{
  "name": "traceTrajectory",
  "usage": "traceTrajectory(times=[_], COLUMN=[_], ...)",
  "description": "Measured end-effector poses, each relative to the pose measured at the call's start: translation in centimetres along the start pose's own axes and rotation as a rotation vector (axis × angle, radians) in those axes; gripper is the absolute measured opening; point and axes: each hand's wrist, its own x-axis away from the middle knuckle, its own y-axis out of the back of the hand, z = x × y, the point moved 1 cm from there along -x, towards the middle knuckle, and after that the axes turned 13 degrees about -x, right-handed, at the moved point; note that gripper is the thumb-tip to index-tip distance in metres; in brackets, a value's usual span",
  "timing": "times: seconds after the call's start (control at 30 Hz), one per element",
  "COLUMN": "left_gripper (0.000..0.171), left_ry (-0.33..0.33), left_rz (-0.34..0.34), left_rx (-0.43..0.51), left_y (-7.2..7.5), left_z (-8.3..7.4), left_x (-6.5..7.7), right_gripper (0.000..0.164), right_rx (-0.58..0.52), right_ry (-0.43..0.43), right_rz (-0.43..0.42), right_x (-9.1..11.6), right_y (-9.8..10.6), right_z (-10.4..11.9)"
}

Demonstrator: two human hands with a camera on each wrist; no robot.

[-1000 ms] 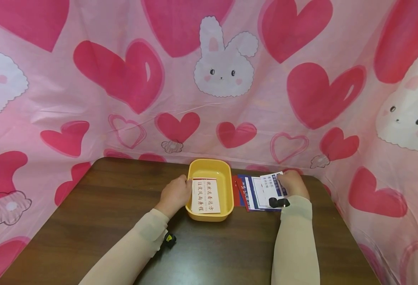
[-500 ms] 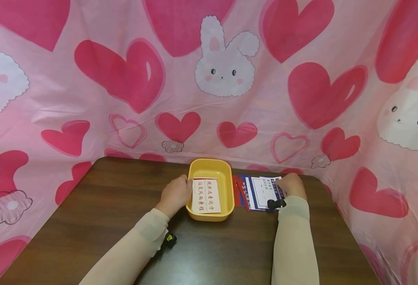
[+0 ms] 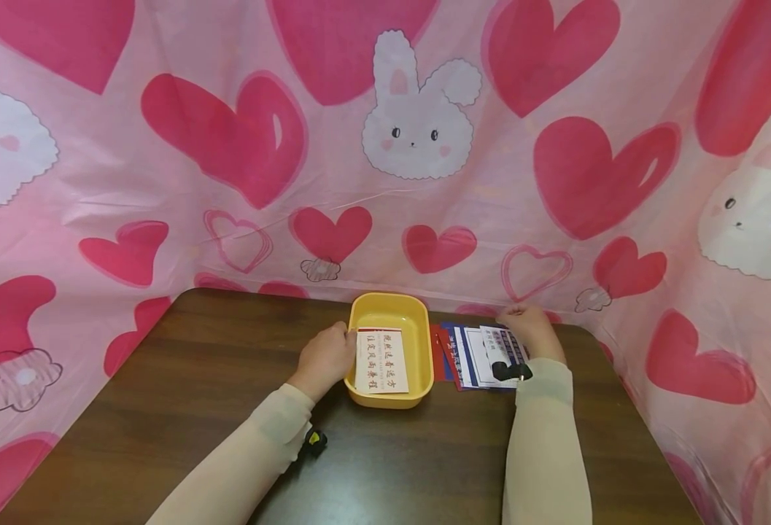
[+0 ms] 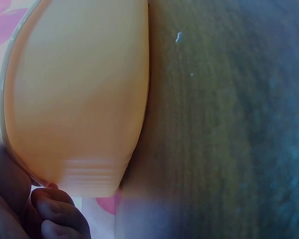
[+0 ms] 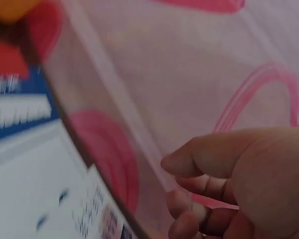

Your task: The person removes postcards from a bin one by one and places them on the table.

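While the left hand (image 3: 322,361) pinches the near-side edge of a yellow tub (image 3: 393,315), the right hand (image 3: 531,332) hangs with nothing in its grasp just beyond a fan of cards (image 3: 480,357). The tub lies immediately to the right of the left hand, so it stands between the two hands but much closer to the left one. In the left wrist view, bent fingers (image 4: 57,211) meet the rim at one corner, and the tub's smooth outer wall stretches away from them. Inside the tub, just right of the left fingertips, a cream card (image 3: 382,361) with reddish-brown writing lies face up, and a strip of red shows behind its far edge. The fan of cards sits to the left of the right hand and on its nearer side, spreading toward the tub; a red card (image 3: 439,370) lies at the end farthest from that hand, then blue-and-white ones, with a white card on top closest to it. In the right wrist view, the thumb (image 5: 194,157) and loosely bent fingers have a gap between them and are apart from the cards. Under both hands is a dark wooden table (image 3: 398,467), and beyond them hangs a pink cloth (image 3: 385,197) printed with hearts and rabbits.
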Motion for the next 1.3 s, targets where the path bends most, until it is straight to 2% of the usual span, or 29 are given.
traceTrajectory(times=[0.13,0.27,0.43,0.6,0.77,0.9,1.13,1.3], left_gripper=[0.042,0.042,0.041,0.041,0.042,0.043,0.042,0.043], left_ry=[0.000,-0.002,-0.001,-0.001,0.002,-0.006,0.001,-0.020], left_rz=[-0.002,-0.001,0.007,0.007,0.004,0.009,-0.013,-0.001], left_rx=[0.002,-0.001,0.004,0.009,0.008,0.004,-0.009,-0.002], left_y=[0.0,0.1,0.2,0.0,-0.1,-0.1,0.5,0.3], left_z=[0.0,-0.1,-0.1,0.0,0.0,-0.1,0.1,0.0], left_x=[0.0,0.0,0.0,-0.1,-0.2,-0.1,0.0,-0.1], right_gripper=[0.043,0.042,0.040,0.033,0.024,0.021,0.028,0.025], right_rx=[-0.011,-0.042,-0.121,-0.147,-0.049,0.021,0.120,0.267], right_ry=[0.072,0.101,0.131,0.171,0.191,0.166,0.143,0.162], right_rz=[0.058,0.119,0.196,0.268,0.293,0.321,0.409,0.383], right_x=[0.0,0.4,1.1,2.2,3.4,3.9,3.6,3.1], right_y=[-1.1,-2.7,-5.2,-8.0,-10.7,-12.4,-15.0,-16.2], right_z=[2.3,4.8,7.6,9.7,11.4,12.2,13.2,13.1])
